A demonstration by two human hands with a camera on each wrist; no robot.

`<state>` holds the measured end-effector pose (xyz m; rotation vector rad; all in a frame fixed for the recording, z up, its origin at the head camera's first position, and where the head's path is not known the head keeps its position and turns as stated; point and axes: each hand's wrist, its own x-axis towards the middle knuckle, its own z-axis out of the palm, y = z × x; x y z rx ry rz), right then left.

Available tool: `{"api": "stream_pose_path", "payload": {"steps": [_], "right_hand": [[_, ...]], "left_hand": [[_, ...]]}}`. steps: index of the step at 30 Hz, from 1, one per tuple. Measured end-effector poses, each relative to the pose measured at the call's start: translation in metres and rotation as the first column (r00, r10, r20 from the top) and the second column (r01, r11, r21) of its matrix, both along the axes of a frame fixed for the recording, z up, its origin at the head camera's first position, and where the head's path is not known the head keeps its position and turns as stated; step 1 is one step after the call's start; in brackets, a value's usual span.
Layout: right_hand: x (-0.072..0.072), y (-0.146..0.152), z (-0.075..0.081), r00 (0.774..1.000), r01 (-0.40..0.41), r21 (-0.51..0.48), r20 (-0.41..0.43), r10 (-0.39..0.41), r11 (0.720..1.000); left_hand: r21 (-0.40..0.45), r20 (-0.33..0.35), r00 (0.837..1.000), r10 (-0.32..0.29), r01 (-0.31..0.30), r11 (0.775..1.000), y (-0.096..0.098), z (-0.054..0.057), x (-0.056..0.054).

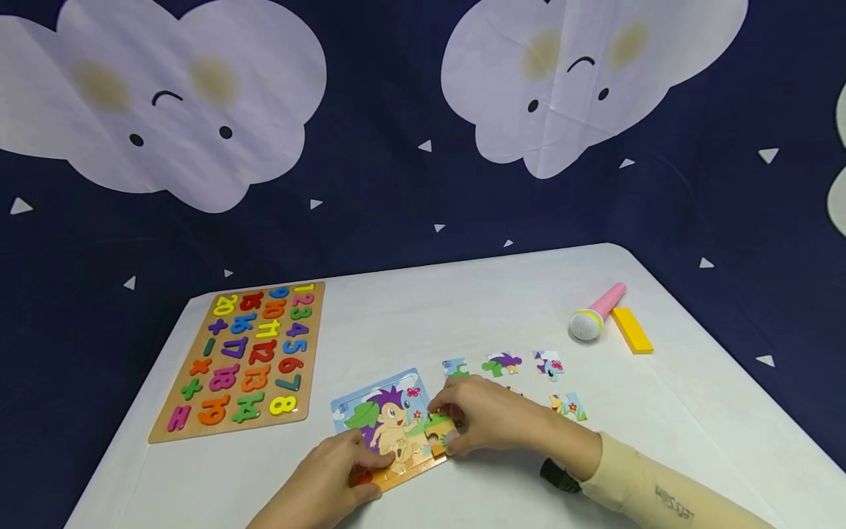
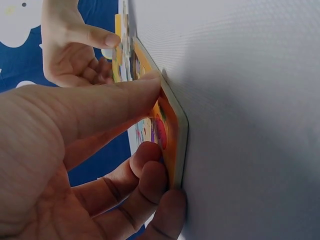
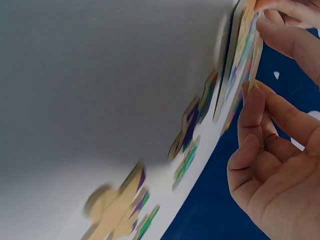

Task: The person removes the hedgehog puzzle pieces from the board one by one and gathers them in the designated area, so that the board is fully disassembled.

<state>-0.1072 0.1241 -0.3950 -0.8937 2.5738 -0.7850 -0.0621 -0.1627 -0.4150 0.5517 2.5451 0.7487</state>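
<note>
Right hand (image 1: 490,413) pinches a puzzle piece (image 1: 440,426) over the puzzle board's (image 1: 395,432) right end; left hand (image 1: 330,470) seemingly holds its near edge.

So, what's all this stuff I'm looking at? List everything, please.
table: 1, white, under everything
backdrop: 1, dark blue, behind the table
clouds: 2 large, part of more at right edge, pale, on the backdrop
number board: 1, tan with multicoloured figures, left
puzzle board: 1, multicoloured hedgehog picture, near centre
held puzzle piece: 1, yellow-green, at the puzzle board's right side
loose puzzle pieces: at least 5, multicoloured, right of the puzzle board
microphone: 1, pink with white head, right
block: 1, yellow-orange, beside the microphone
dark object: 1, black, lower right, unclear
sleeve: 1, beige, right forearm
left hand: 1, bare, gripping the puzzle board
right hand: 1, bare, pinching the held puzzle piece
</note>
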Motion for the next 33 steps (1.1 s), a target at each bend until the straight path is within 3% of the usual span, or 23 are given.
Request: {"api": "stream_pose_path", "payload": {"steps": [10, 18, 27, 33], "right_hand": [[0.005, 0.037, 0.006, 0.996, 0.070, -0.034, -0.058, -0.072, 0.997], [0.019, 0.073, 0.015, 0.988, 0.144, -0.067, -0.054, -0.148, 0.987], [0.035, 0.108, 0.012, 0.993, 0.113, -0.096, -0.026, -0.116, 0.989], [0.043, 0.128, 0.011, 0.989, 0.121, -0.097, -0.068, -0.128, 0.988]], "left_hand": [[0.013, -0.026, 1.000, -0.002, 0.002, 1.000, -0.003, -0.001, 0.001], [-0.003, -0.079, 0.997, -0.023, 0.023, 1.000, -0.002, -0.002, 0.001], [0.005, -0.022, 0.999, 0.024, -0.024, 1.000, -0.001, -0.001, 0.001], [0.008, -0.001, 0.999, 0.038, -0.038, 0.999, 0.000, -0.001, 0.002]]}}
